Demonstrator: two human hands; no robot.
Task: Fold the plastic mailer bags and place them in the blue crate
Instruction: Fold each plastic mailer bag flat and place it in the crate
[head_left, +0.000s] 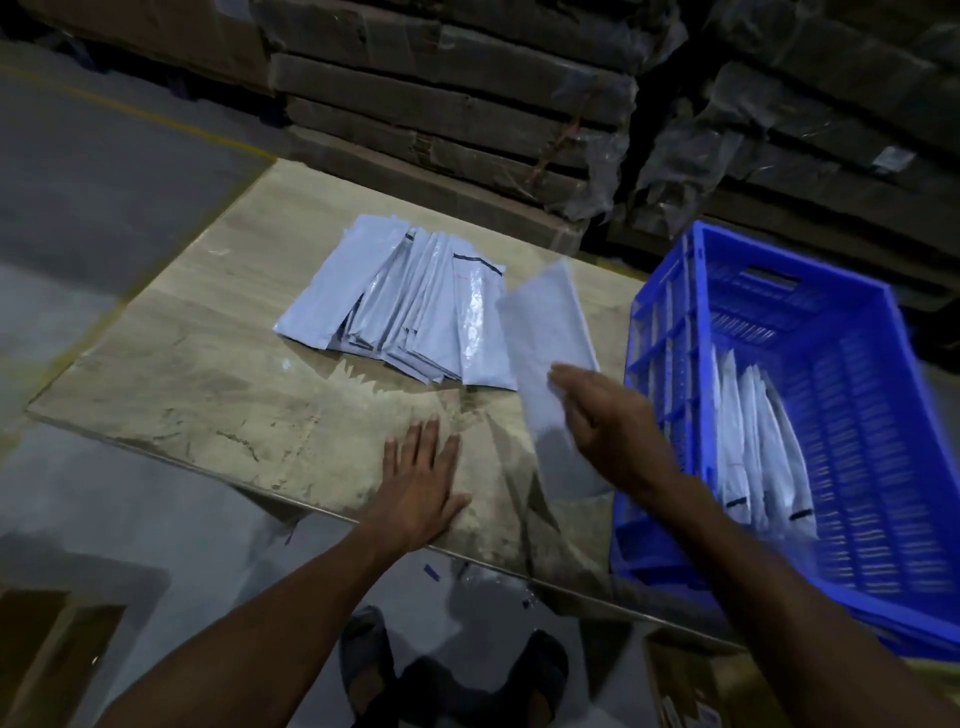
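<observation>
A folded mailer bag (550, 332) is held in the right hand (610, 426), raised above the tabletop (208, 374) just beside the blue crate (883, 395); the grip is partly hidden and blurred, though fingers appear curled round the bag's lower part. The left hand (421, 483) is laid flat, fingers straight, on the tabletop near its front edge, holding nothing. A fanned pile of mailer bags (405, 306) is noted at the middle of the tabletop. Several folded bags (758, 457) are stood on edge inside the crate.

Risks assessed: the slick plastic may spring open if the hold is loosened before the bag is seated among the stood bags. The near crate wall may be clipped during transfer. The upright row may be toppled by a careless insertion.
</observation>
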